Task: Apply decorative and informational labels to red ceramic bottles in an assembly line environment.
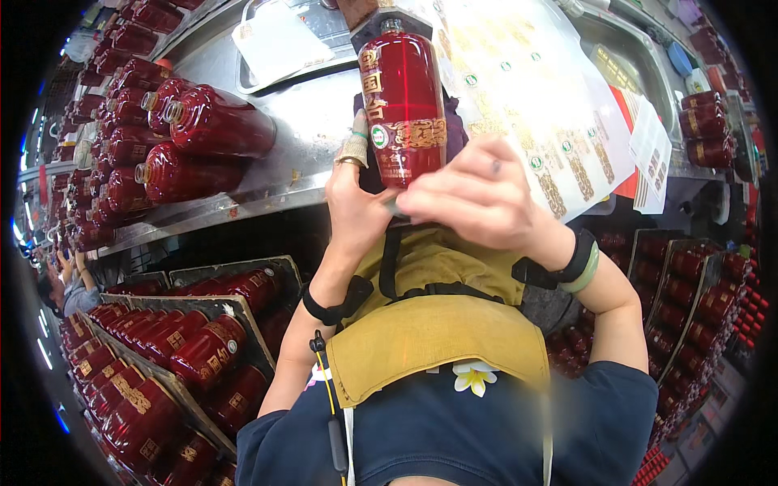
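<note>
A glossy dark red glass bottle (403, 105) with gold decoration and a small green-and-white round mark lies in front of me, its clear neck pointing away. Along its left side run the fingers of my left hand (353, 194), closed against the bottle near its base; one finger wears a pale wrap and a gold ring. My right hand (478, 194) is curled across the base end, fingers bent together. A small pale-greenish piece (395, 208) shows between its fingertips and my left thumb, too little visible to name. Beneath the bottle lies dark purple cloth (456, 130).
Unlabelled red bottles (219, 121) crowd the metal table (292, 150) at left. Gold decal sheets (559, 105) cover its right side, beside a metal basin (640, 49). Below the table edge, crates (263, 324) of decorated bottles stand at left, with more bottle stacks (689, 300) at right.
</note>
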Motion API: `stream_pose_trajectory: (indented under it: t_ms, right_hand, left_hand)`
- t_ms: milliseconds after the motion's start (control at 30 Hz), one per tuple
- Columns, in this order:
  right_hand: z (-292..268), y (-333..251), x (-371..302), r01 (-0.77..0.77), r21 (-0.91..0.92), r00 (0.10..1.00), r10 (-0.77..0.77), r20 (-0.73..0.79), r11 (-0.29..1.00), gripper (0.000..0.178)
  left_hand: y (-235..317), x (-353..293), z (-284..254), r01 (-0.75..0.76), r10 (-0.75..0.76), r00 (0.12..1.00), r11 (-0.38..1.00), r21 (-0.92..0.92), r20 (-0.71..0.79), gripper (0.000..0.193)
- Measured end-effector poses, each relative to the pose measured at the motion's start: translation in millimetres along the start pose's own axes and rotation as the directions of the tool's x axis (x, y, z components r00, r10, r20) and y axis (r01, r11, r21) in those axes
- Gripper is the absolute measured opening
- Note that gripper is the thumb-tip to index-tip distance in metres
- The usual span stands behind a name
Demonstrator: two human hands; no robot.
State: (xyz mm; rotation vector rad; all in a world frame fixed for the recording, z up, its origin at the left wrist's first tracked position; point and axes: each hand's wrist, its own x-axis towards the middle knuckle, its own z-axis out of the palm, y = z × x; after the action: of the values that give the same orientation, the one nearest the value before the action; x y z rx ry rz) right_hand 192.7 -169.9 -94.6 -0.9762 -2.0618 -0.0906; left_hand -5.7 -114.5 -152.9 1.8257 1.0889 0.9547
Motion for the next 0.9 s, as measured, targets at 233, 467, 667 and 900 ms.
stream_pose_trajectory:
  t_ms: [233, 467, 667, 900]
  right_hand:
    - [2.9, 1.7, -1.8, -0.076, -0.052, 0.997, 0.076, -0.014, 0.996, 0.026]
    - [2.1, 47.1, 20.0, -0.262, -0.232, 0.945, 0.200, -0.260, 0.937, 0.017]
    - [5.6, 10.7, 20.4, -0.195, -0.052, 0.981, 0.195, -0.007, 0.979, 0.018]
    - [6.4, 12.6, 5.6, -0.038, -0.068, 0.999, 0.037, -0.018, 0.997, 0.018]
  left_hand:
    - [15.4, 0.2, 7.1, -0.087, 0.095, 0.987, 0.994, 0.064, -0.131, 0.097]
    - [1.0, -0.3, -1.9, -0.244, 0.265, 0.962, 0.942, 0.230, -0.061, 0.099]
    - [-1.3, -2.0, 1.0, 0.006, -0.008, 1.000, 0.994, 0.106, 0.013, 0.095]
    - [5.6, -1.1, 6.7, -0.056, 0.056, 0.998, 0.998, 0.012, -0.032, 0.099]
